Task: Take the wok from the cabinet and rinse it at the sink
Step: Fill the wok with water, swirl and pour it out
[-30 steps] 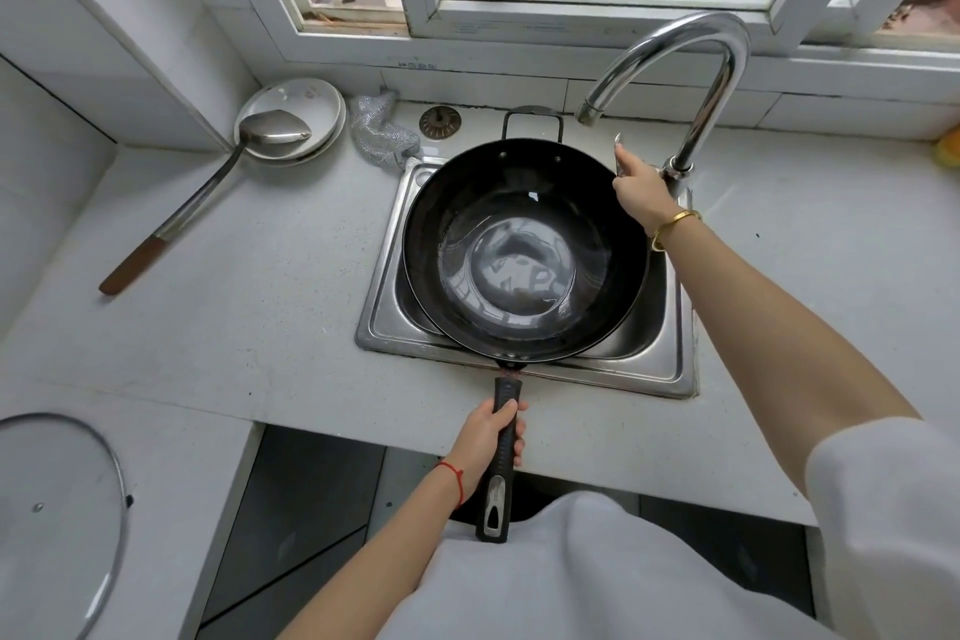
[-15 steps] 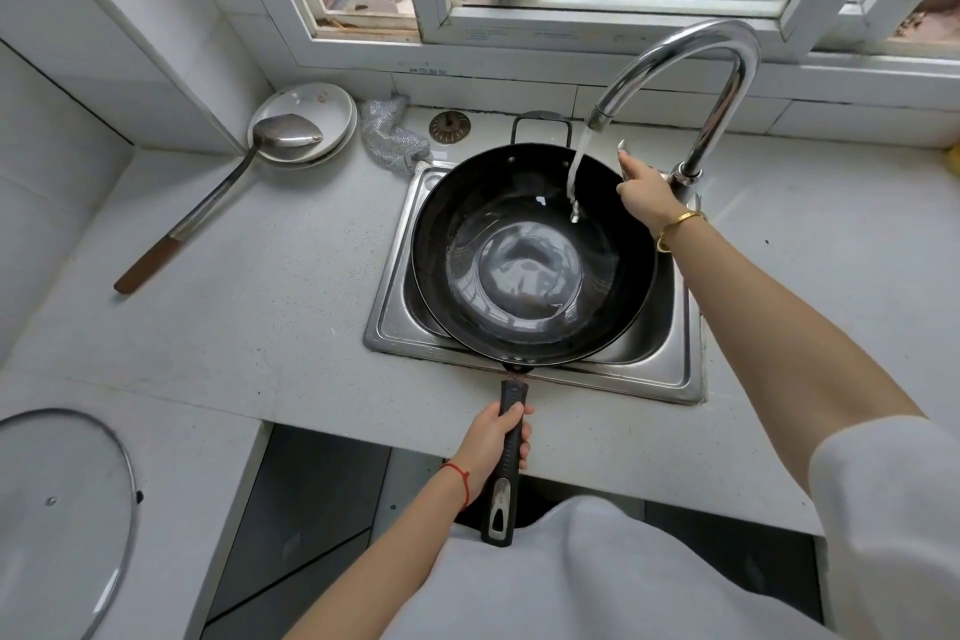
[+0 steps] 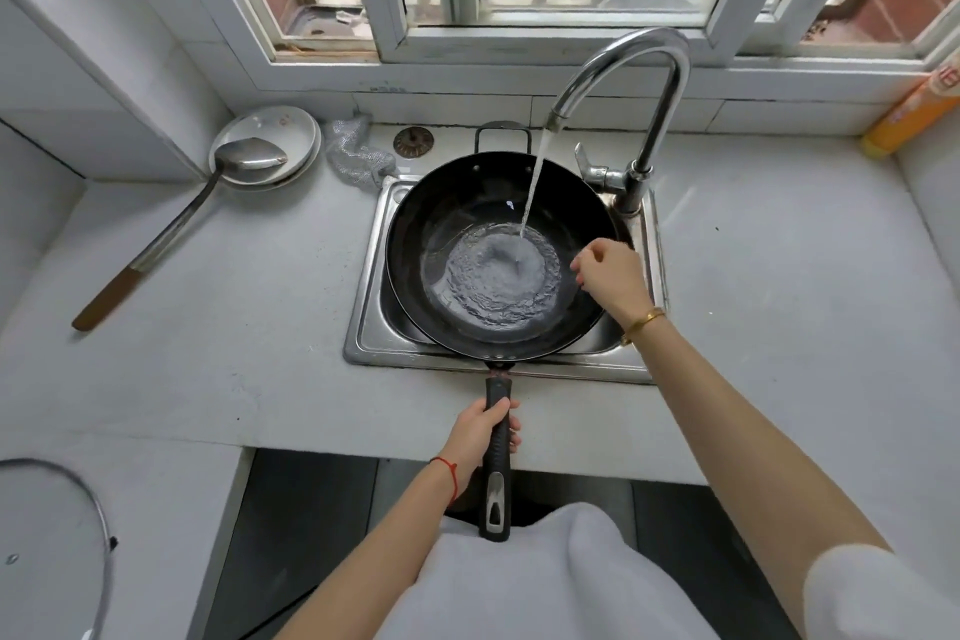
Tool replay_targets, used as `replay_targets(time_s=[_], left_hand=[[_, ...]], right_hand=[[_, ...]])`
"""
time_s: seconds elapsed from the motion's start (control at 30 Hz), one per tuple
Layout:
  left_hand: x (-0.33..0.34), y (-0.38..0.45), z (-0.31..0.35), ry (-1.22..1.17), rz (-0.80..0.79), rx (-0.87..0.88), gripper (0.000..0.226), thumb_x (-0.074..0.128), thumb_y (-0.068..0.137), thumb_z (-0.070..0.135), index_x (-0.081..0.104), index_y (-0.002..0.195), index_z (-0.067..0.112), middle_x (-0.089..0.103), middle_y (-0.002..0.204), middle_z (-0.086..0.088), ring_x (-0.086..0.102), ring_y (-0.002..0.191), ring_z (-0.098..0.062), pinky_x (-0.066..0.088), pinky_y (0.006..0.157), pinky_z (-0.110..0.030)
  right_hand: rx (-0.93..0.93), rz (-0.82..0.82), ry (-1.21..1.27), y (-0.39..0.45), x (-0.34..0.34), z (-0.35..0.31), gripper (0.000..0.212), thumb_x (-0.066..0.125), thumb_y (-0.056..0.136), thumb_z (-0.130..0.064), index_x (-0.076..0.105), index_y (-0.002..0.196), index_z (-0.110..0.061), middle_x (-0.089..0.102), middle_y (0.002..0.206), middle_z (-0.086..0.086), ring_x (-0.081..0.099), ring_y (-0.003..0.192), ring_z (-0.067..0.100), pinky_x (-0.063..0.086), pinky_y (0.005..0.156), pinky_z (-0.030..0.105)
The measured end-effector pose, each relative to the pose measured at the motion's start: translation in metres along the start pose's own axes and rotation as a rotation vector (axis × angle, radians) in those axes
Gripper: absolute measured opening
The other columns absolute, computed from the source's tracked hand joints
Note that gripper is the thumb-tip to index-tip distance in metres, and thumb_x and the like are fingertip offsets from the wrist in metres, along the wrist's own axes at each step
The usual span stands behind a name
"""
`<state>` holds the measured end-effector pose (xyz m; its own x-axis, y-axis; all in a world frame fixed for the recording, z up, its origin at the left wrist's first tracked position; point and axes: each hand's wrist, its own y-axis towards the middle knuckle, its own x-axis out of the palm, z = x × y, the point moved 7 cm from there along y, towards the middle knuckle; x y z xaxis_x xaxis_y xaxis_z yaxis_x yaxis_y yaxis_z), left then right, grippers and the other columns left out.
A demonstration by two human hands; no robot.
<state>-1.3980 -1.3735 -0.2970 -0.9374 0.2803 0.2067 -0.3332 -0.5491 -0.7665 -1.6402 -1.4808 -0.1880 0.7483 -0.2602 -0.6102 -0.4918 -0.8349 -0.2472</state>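
black wok [image 3: 498,203], two hands

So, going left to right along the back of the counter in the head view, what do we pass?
White plates under a ladle → metal scrubber → drain strainer → faucet → orange bottle.

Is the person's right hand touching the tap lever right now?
No, the right hand hangs over the wok's right rim, clear of the tap lever, while water runs into the wok.

Black wok [image 3: 441,234], steel-grey sink [image 3: 363,327], orange bottle [image 3: 906,117]
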Motion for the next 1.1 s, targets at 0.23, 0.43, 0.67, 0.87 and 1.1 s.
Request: replay_targets(time_s=[0.23, 0.43, 0.67, 0.87, 1.1], left_hand=[[-0.008, 0.011, 0.002, 0.086, 0.001, 0.001, 0.019, 0.056, 0.096, 0.017, 0.062, 0.106, 0.003, 0.070, 0.086, -0.011, 0.065, 0.076, -0.024, 0.053, 0.084, -0.044], [-0.010, 0.003, 0.013, 0.179, 0.002, 0.039, 0.012, 0.060, 0.091, 0.020, 0.067, 0.095, 0.011, 0.071, 0.091, -0.009, 0.064, 0.087, -0.024, 0.050, 0.082, -0.034], [0.000, 0.000, 0.013, 0.165, -0.063, -0.015, 0.022, 0.051, 0.098, 0.027, 0.058, 0.107, 0.009, 0.073, 0.096, -0.004, 0.066, 0.082, -0.019, 0.050, 0.066, -0.031], [0.005, 0.003, 0.017, 0.144, -0.132, 0.015, 0.022, 0.043, 0.102, 0.025, 0.055, 0.105, 0.007, 0.066, 0.089, -0.012, 0.067, 0.074, -0.017, 0.052, 0.063, -0.024], [0.016, -0.003, 0.017, 0.106, -0.164, 0.040, 0.017, 0.045, 0.101, 0.019, 0.054, 0.092, 0.008, 0.060, 0.073, -0.004, 0.065, 0.077, -0.020, 0.053, 0.077, -0.030]], right_hand=[[0.161, -0.516, -0.212, -0.112, 0.066, 0.035, 0.031, 0.046, 0.095, -0.021, 0.069, 0.087, -0.002, 0.065, 0.067, 0.001, 0.062, 0.062, 0.016, 0.051, 0.056, 0.020], [0.264, -0.766, -0.167, -0.176, 0.121, 0.045, 0.035, 0.048, 0.097, -0.035, 0.055, 0.120, -0.010, 0.064, 0.096, 0.008, 0.065, 0.081, 0.022, 0.058, 0.073, 0.030], [0.471, -0.300, 0.234, -0.203, 0.144, 0.043, 0.021, 0.053, 0.096, -0.020, 0.061, 0.108, -0.005, 0.063, 0.076, 0.005, 0.065, 0.060, 0.016, 0.057, 0.053, 0.026], [0.481, -0.104, 0.368, -0.209, 0.140, 0.042, 0.008, 0.053, 0.097, -0.026, 0.055, 0.097, -0.018, 0.061, 0.068, 0.006, 0.055, 0.040, 0.014, 0.048, 0.037, 0.023], [0.425, 0.030, 0.332, -0.216, 0.123, 0.041, 0.007, 0.054, 0.093, -0.020, 0.059, 0.090, -0.016, 0.061, 0.068, 0.009, 0.054, 0.043, 0.018, 0.044, 0.035, 0.023]])
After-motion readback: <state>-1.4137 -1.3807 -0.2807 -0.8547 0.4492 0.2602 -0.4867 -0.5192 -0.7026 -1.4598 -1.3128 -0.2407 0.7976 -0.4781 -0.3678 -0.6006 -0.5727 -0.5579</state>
